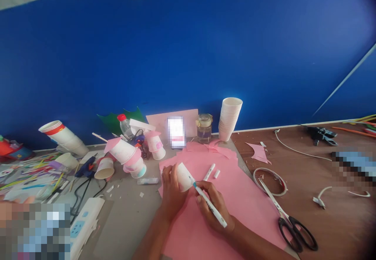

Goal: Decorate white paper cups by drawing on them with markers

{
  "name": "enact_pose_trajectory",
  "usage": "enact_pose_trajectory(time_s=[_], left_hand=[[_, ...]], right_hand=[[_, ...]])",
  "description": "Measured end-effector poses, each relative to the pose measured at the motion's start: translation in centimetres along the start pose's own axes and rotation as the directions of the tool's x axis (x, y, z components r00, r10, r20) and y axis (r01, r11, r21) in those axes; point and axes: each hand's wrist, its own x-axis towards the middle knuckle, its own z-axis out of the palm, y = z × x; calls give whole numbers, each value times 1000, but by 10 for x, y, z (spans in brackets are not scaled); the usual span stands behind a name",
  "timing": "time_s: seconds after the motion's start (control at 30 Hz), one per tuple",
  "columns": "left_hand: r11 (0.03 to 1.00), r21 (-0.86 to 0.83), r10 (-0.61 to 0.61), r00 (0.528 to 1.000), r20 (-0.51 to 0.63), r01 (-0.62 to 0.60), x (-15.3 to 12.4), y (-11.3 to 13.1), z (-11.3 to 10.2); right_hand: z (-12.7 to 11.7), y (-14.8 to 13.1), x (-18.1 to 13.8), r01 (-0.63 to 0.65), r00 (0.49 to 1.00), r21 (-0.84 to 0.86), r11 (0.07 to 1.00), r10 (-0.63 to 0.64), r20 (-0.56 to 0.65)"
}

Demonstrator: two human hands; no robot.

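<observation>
My left hand (171,189) is wrapped round a white paper cup (184,177), which it holds tilted over the pink paper (235,217). In my right hand (214,203) is a white marker (212,208), gripped like a pen. Its blue tip end meets the cup's side, where a small dark mark shows. Just beyond my hands, a second white marker (209,172) lies on the pink paper beside a loose white cap (216,174).
Scissors (289,217) and a tape roll (270,181) lie at right. Stacked cups (229,119), a glass jar (204,128) and a lit phone (176,132) stand behind. Leftward are decorated cups (126,154), a glue gun (88,166) and a power strip (84,222).
</observation>
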Motion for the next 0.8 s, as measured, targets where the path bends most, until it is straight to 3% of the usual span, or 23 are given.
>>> enact_pose_trajectory(time_s=[0.2,0.43,0.8], left_hand=[[1000,8,27,999,40,-27,2,4,-4],[993,41,107,994,4,-108,2,5,-3],[996,20,90,995,45,-91,2,6,-5]], right_hand=[[1,2,-1,12,1000,-33,999,-13,-19],[1,1,1,-2,999,-116,993,-3,-44],[2,-3,4,-2,998,-138,990,-7,-59]])
